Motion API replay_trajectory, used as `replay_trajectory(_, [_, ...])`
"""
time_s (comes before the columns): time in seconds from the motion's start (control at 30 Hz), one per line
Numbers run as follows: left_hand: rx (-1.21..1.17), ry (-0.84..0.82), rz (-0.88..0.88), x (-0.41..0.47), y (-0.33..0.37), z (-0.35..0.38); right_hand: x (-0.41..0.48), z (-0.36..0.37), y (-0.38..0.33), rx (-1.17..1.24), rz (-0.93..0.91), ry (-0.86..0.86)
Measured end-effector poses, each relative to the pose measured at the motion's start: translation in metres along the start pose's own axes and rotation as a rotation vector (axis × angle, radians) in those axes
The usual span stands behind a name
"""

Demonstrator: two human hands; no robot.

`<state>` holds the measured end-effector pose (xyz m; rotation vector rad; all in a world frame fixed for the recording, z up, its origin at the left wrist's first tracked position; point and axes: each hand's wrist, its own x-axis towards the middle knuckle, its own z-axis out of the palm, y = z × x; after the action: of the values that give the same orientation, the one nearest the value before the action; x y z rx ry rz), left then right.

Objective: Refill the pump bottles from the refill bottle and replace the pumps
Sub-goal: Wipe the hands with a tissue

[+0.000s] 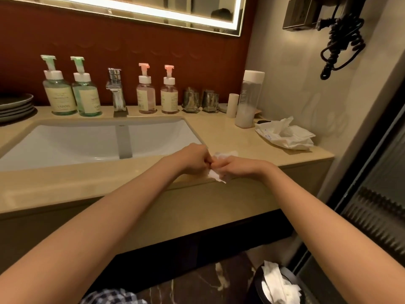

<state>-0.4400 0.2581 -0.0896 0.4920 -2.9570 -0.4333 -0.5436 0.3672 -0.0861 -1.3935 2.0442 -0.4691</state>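
Two green pump bottles (pixel 60 88) (pixel 86 91) stand left of the tap, pumps on. Two pink pump bottles (pixel 145 93) (pixel 169 93) stand right of it, also with pumps on. The tall clear refill bottle (pixel 248 99) with a white cap stands at the counter's right, about a quarter full. My left hand (pixel 194 160) and my right hand (pixel 230 168) meet over the counter's front edge. Both grip a crumpled white tissue (pixel 220 170) between them.
The white sink basin (pixel 65 145) lies left of my hands, with a chrome tap (pixel 116 91) behind it. Two glass tumblers (pixel 200 99) and a tissue pack (pixel 285 134) sit at the right. Grey plates (pixel 15 106) are stacked far left. A bin (pixel 278 286) with tissues stands below.
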Motion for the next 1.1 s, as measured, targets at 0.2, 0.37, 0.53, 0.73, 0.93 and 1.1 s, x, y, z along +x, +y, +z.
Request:
replay_trajectory(0.2, [0.034,0.03,-0.088,-0.029,-0.031,-0.01,0.025,0.032,-0.031,-0.311,-0.112,-0.058])
replay_trajectory(0.37, [-0.014,0.07,-0.171,-0.046,-0.057,-0.014,0.04,0.04,-0.057,-0.116,-0.109,-0.023])
replay_trajectory(0.53, [0.018,0.104,-0.28,-0.063,-0.084,-0.018,0.049,0.05,-0.092,-0.071,-0.127,-0.012])
replay_trajectory(0.73, [0.072,0.159,-0.449,-0.105,-0.121,-0.033,0.079,0.085,-0.142,-0.222,-0.264,-0.062])
replay_trajectory(0.93, [0.044,0.214,-0.603,-0.161,-0.158,-0.051,0.11,0.125,-0.196,-0.287,-0.367,-0.145])
replay_trajectory(1.1, [0.043,0.22,-0.705,-0.195,-0.183,-0.06,0.122,0.149,-0.23,-0.325,-0.441,-0.2])
